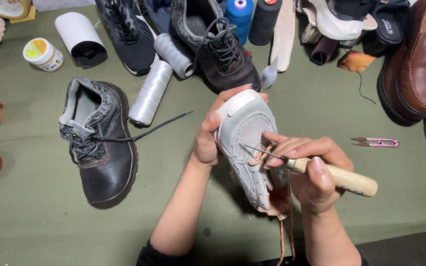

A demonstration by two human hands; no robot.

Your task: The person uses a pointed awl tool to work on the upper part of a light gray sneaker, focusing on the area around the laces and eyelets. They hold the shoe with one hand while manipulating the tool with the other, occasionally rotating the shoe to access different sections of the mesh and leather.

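Grey shoe: small mesh trainer, held above the green worktop at centre, toe toward the person, heel up.
Left hand: fingers wrapped closed around the shoe's heel and side, thumb on the upper; steadies it.
Right hand: fingers closed on the wooden handle of an awl; forefinger stretched along the shaft, metal tip resting on the mesh upper near the orange lace.
Step in hand, as judged: stitching or piercing the upper at the lace area; the tip appears set on the fabric, whether it has entered cannot be told.
Next move calls for, as judged: a firm, steady hold on the heel and a controlled push along the awl's line, left-hand fingers kept out of the tip's path.
Nearby: black boot at left with loose lace; white thread spool beside it; pink snips at right; brown shoe at far right; blue spool at the back.
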